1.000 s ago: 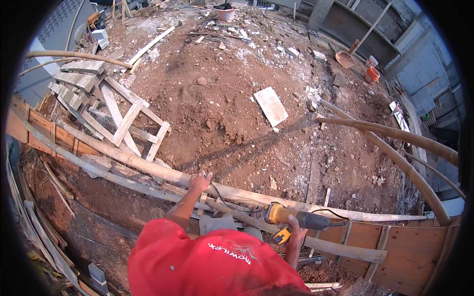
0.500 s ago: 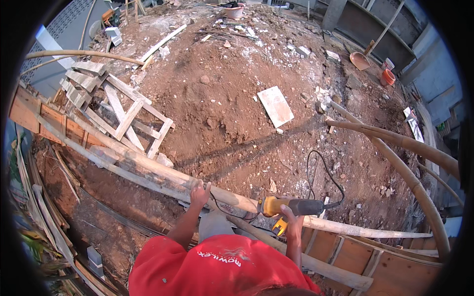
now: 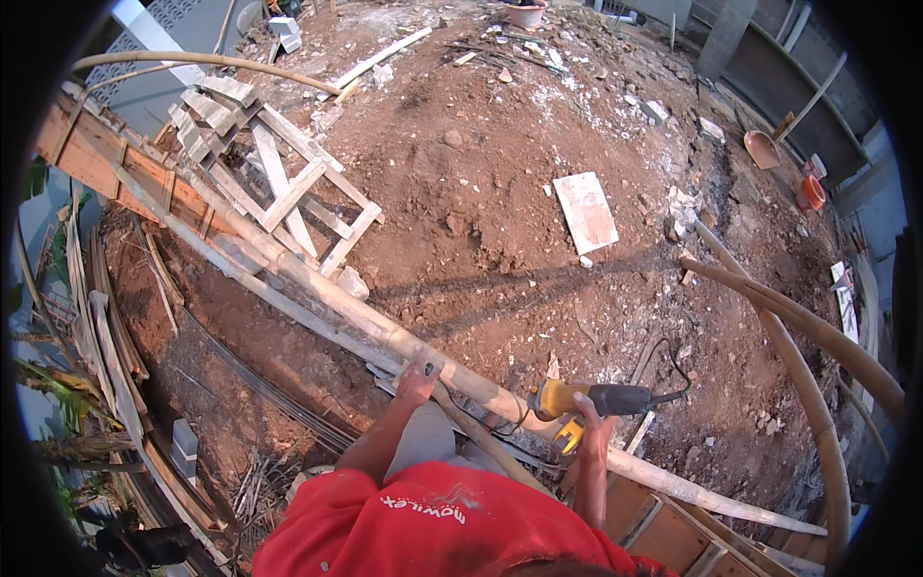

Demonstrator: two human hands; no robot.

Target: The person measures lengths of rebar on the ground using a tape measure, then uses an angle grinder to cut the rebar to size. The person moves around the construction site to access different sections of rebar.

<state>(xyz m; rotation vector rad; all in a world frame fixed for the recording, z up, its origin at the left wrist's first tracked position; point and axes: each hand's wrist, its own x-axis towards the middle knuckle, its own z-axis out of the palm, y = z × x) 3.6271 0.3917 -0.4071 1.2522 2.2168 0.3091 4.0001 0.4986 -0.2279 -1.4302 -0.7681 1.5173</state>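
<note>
My right hand (image 3: 598, 431) is wrapped round a yellow and dark grey angle grinder (image 3: 555, 398), which lies across the front of a long bamboo pole (image 3: 461, 378). Its yellow guard (image 3: 569, 436) sticks out below the body, and a black cord (image 3: 685, 380) loops from its rear end. Against the same pole, further left, my left hand (image 3: 418, 380) is closed, its fingers curled. A small dark bit shows by the thumb; I cannot make out what it is.
A wooden trestle (image 3: 298, 192) stands on the dirt at left, beside orange formwork boards (image 3: 82, 144). A white-edged slab (image 3: 586, 212) lies ahead. Bamboo poles (image 3: 808, 404) cross at right, where an orange bucket (image 3: 810, 193) stands further back. Several long planks (image 3: 115, 385) lie at left.
The view has shifted, so the scene sits further right. My left hand has curled closed, with a dark bit now showing at its thumb. My right hand still holds the angle grinder.
</note>
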